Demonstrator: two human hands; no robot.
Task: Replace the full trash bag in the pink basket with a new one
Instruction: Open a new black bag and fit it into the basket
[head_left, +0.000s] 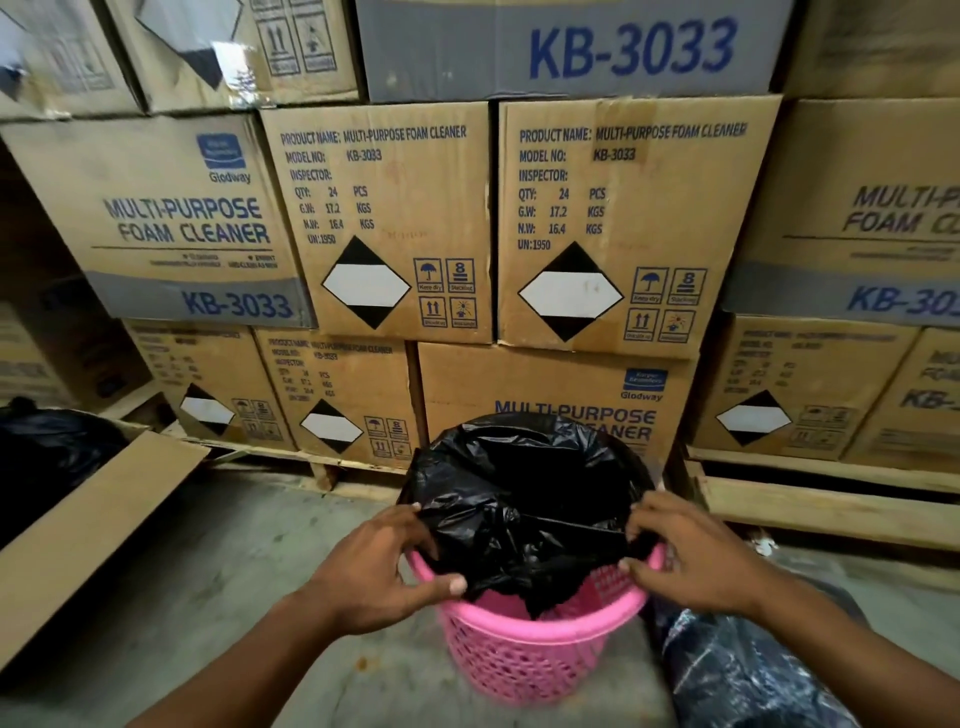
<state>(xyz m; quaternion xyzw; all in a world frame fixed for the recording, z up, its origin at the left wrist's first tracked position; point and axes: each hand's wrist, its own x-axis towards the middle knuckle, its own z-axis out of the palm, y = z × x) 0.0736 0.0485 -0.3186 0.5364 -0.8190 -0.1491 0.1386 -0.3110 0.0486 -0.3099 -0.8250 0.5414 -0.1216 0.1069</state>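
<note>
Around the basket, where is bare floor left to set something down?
Bare floor lies left of the pink basket, bordered by the cardboard flap and the pallet. Right is crowded: a bag lies against the basket. Both hands, left and right, occupy its rim.

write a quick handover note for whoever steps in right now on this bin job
Left hand: pinching the black bag at the near-left rim.
Right hand: pinching the same bag at the near-right rim.
Pink basket: upright on the floor in front of the stacked boxes.
Done: bag sits in the basket, its mouth folded over the far rim.
Left: the near edge still droops inside, with pink rim showing. Pull it over and smooth it down.
Another dark bag lies on the floor to the right, likely the full one; it may need carrying off.
</note>
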